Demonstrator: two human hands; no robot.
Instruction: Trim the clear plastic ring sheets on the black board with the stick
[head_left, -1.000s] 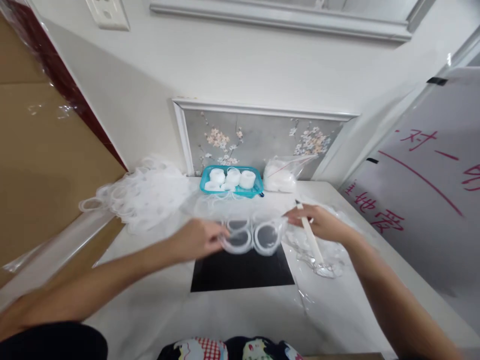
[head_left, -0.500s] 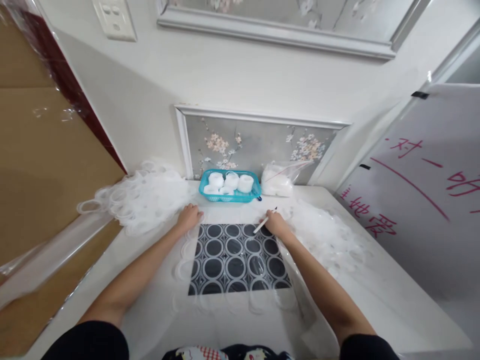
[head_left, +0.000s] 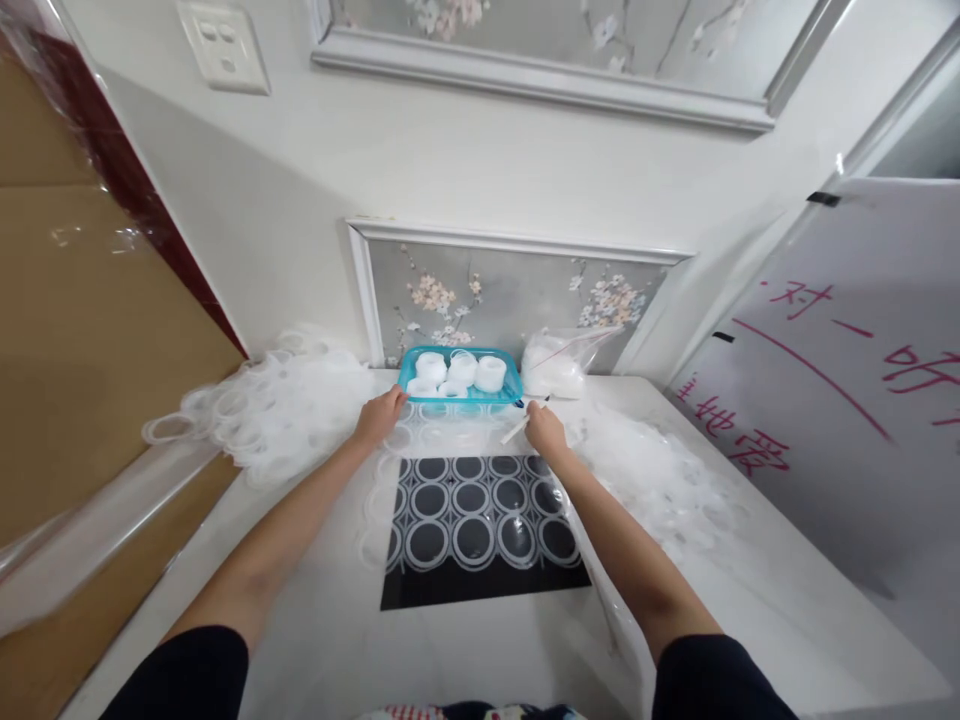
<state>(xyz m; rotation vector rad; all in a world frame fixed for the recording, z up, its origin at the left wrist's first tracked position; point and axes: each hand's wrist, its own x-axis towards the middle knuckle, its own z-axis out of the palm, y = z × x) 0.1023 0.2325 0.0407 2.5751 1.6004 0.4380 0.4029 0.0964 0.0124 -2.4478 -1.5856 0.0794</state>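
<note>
A clear sheet with lots of rings on it lies on the white table, right in front of the person. It covers most of a black mat, but the strip of mat closest to the person is bare. The far part of the sheet goes past the mat and reaches up to the front of a blue tray. The left hand is at the sheet's far left corner, close to the tray's front left corner. Its fingers are bent, but I cannot tell if they pinch the sheet or touch the tray. The right hand is near the sheet's far right corner, with its fingers curled around a white pen. The pen's dark tip points up, away from the person. I cannot tell if this hand holds the sheet too. Fat white rolls sit in the tray, and just to the right of it is a see-through bag with white stuff inside. A big heap of white rings lies on the left, and a flatter pale pile spreads out on the right, beside the right arm.
</note>
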